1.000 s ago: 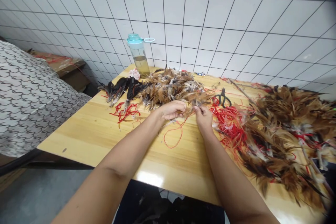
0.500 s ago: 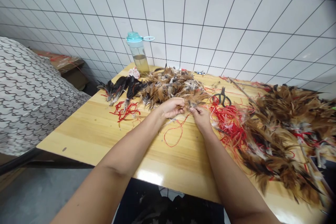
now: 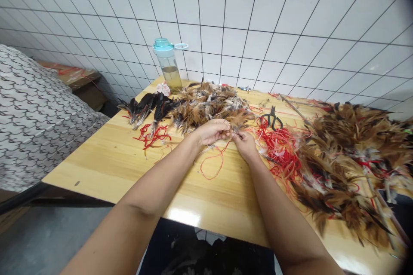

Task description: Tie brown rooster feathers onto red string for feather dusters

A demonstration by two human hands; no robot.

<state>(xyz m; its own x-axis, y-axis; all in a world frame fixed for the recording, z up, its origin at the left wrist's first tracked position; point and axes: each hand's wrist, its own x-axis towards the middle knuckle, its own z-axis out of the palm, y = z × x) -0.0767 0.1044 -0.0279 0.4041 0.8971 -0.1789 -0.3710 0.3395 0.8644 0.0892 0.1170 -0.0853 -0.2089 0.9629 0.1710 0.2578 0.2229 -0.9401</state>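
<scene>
My left hand [image 3: 213, 132] is closed in a pinch at the near edge of the brown feather pile [image 3: 206, 105]. Close on its right, my right hand [image 3: 245, 144] pinches too, the fingertips of both almost touching. A small tuft of feathers [image 3: 238, 129] shows at the fingertips, partly hidden by the fingers. From between the hands a thin red string [image 3: 212, 167] hangs in a loop over the tabletop. Which fingers grip the string and which the feathers is hard to make out.
Black scissors [image 3: 272, 119] lie beside a red string tangle [image 3: 280, 150]. More brown feathers [image 3: 355, 137] cover the right side. At left are black feather bundles [image 3: 159, 107], red cords [image 3: 151, 136] and a water bottle [image 3: 171, 66]. A tiled wall [image 3: 241, 21] stands behind.
My fingertips have drawn slightly closer together, and less of the feather tuft shows between them. The string loop hangs much as before. The view has shifted a little.
</scene>
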